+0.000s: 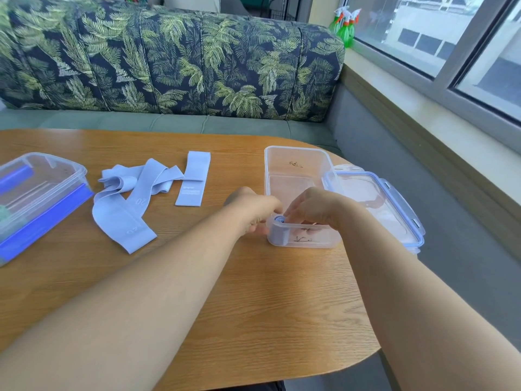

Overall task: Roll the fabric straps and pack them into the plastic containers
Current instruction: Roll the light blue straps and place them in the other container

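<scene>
Pinching the top of a rolled strap (279, 232) with the curled fingertips of the right hand (313, 207), the roll standing on end inside the near left corner of the clear container (298, 176). Gripping that same corner from outside with the left hand (253, 210), fingers curled against the wall, both hands nearly meeting above the roll. Working on a wooden counter (253, 306), with the container's blue-clipped lid (375, 204) lying just to its right, against its side. Sharing the counter with loose straps (127, 204) lying in a tangled heap well to the left, one flat strap (193, 179) lying folded beside them, and a second container (42, 193) at the far left, holding something blue. Facing a leaf-patterned sofa (169, 66), with spray bottles (345, 26) standing on the sill by the window (451, 38).
</scene>
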`<action>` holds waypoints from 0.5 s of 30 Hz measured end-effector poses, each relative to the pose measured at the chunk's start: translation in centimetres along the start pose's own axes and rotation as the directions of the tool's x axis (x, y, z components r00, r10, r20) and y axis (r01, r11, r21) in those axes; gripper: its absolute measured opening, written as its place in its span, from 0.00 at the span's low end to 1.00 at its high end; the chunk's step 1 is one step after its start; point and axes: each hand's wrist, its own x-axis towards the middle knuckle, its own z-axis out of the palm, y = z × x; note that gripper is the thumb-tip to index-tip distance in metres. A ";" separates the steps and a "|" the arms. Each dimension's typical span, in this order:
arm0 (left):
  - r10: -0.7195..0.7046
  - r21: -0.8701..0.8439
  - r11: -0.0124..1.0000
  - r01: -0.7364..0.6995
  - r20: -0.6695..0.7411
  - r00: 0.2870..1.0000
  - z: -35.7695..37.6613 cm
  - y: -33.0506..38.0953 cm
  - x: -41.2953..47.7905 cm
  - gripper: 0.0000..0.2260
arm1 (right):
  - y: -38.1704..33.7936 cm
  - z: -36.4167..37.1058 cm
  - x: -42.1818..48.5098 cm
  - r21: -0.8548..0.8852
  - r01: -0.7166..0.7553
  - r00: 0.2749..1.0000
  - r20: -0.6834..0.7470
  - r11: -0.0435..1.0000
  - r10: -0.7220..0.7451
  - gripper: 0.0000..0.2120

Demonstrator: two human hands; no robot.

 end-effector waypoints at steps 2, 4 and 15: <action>0.018 -0.020 1.000 -0.018 -0.027 0.999 -0.4 0.1 -0.3 0.15 | 0.1 -0.1 -0.1 0.013 -0.005 1.000 0.005 1.000 0.005 0.11; 0.026 -0.028 0.999 -0.027 -0.037 0.999 -0.7 0.1 -0.5 0.15 | 0.3 -0.3 -0.2 0.049 -0.003 1.000 0.008 0.999 0.003 0.09; 0.037 -0.011 0.999 -0.037 -0.054 0.998 -0.6 -0.2 -0.4 0.13 | 0.4 -0.2 -0.2 0.110 -0.031 1.000 0.001 0.993 0.031 0.08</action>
